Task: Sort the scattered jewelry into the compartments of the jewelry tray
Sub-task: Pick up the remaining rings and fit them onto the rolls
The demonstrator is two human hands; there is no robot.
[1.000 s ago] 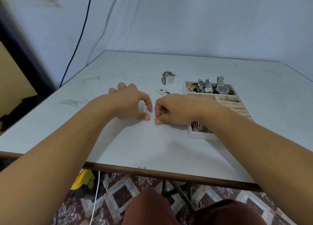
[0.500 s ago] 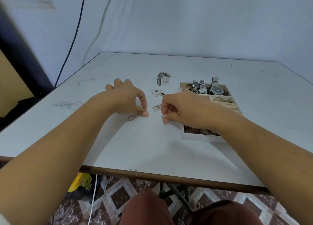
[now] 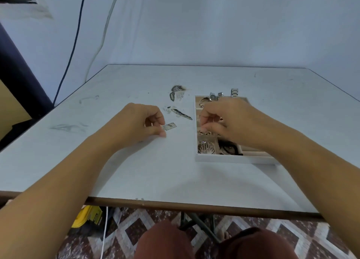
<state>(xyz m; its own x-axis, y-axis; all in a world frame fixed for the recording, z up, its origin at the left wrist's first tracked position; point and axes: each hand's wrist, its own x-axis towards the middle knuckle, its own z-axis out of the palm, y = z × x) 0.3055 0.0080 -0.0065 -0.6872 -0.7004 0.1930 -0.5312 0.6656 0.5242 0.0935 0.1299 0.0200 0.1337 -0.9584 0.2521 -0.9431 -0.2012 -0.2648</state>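
The white jewelry tray (image 3: 233, 159) lies on the right of the table. It holds watches (image 3: 214, 97) in its far compartment and shiny pieces (image 3: 206, 148) in its near left one. My right hand (image 3: 226, 120) hovers over the tray's left column, fingertips pinched on a small jewelry piece that I can barely see. My left hand (image 3: 142, 122) rests on the table left of the tray, fingers curled round a small ring (image 3: 146, 124). A small silver rectangular piece (image 3: 170, 126) lies just off its fingertips. A long dark piece (image 3: 182, 114) and a cluster of jewelry (image 3: 176, 92) lie farther back.
The white table (image 3: 136, 171) ends in a brown front edge near me. A wall with hanging cables stands behind it. A yellow object (image 3: 87, 216) and table legs are on the patterned floor below. My knees are at the bottom of the view.
My right hand moved right from the table centre to above the tray's left compartments. My left hand shifted slightly and closed over the ring that lay on the table.
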